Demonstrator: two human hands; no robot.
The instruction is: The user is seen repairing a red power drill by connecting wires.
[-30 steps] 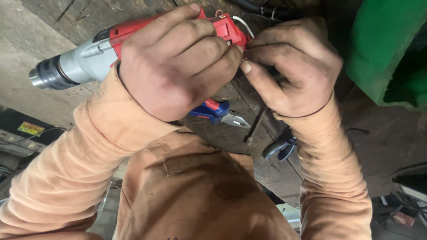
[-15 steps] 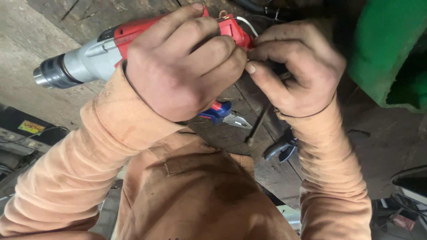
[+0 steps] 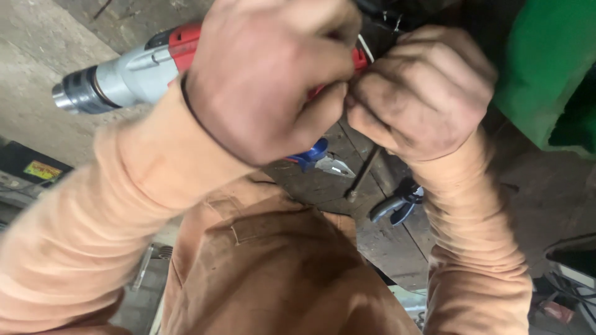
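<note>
Left hand (image 3: 267, 74) wrapped over the rear body of a red and grey power drill (image 3: 133, 68), fingers curled shut around its red housing, knuckles toward the camera. Held the drill up close to the head camera, well above the floor, chuck (image 3: 77, 96) pointing to the left of the view, grey gear housing showing bare between chuck and hand. Right hand (image 3: 422, 93) pressed against the drill's back end, touching the left hand's fingertips, fingers bunched together and apparently pinched on something small at the red housing; too hidden behind the knuckles to tell what. Showed a thin pale wire (image 3: 366, 48) just above the meeting of the two hands. Both hands grimy, both arms in peach-coloured ribbed sleeves (image 3: 105, 217), over a tan work garment (image 3: 273, 273) filling the lower middle. Below the hands, on worn wooden boards (image 3: 385, 242): blue-handled pliers (image 3: 316, 158) just under the left hand, a dark metal rod (image 3: 361, 177) lying slantwise beside them, and dark-handled pliers (image 3: 397, 201) near the right forearm. Green machine panel (image 3: 546, 68) at upper right, just beside the right hand. Bare concrete floor (image 3: 37, 56) at upper left, behind the chuck.
</note>
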